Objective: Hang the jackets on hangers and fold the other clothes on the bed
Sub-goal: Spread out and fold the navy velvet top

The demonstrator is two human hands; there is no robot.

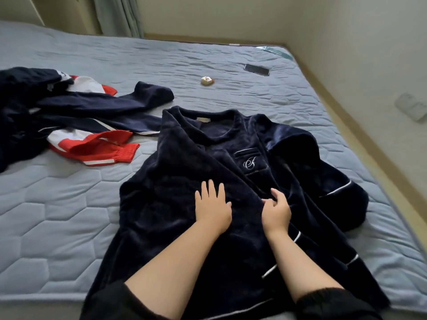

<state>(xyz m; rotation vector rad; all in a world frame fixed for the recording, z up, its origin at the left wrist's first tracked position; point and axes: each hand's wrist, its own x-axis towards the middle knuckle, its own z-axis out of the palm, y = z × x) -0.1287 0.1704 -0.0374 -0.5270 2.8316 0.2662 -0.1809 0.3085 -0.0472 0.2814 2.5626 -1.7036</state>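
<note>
The navy fleece pyjama top [208,146] lies front-up on the bed [69,215], collar away. The left hand [213,207] presses flat on it, fingers spread; the right hand [276,210] pinches its front edge. Anchor with the palm, draw that edge straight, then fold the sleeves inward. The heaped clothes [80,125] wait to the left.

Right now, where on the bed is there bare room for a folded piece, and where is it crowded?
Bare mattress: near left, between the clothes pile and the navy top; and the far side beyond the phone and small gold object. Crowded: the left under the pile, and the middle, where the left hand and right hand touch the top.
</note>
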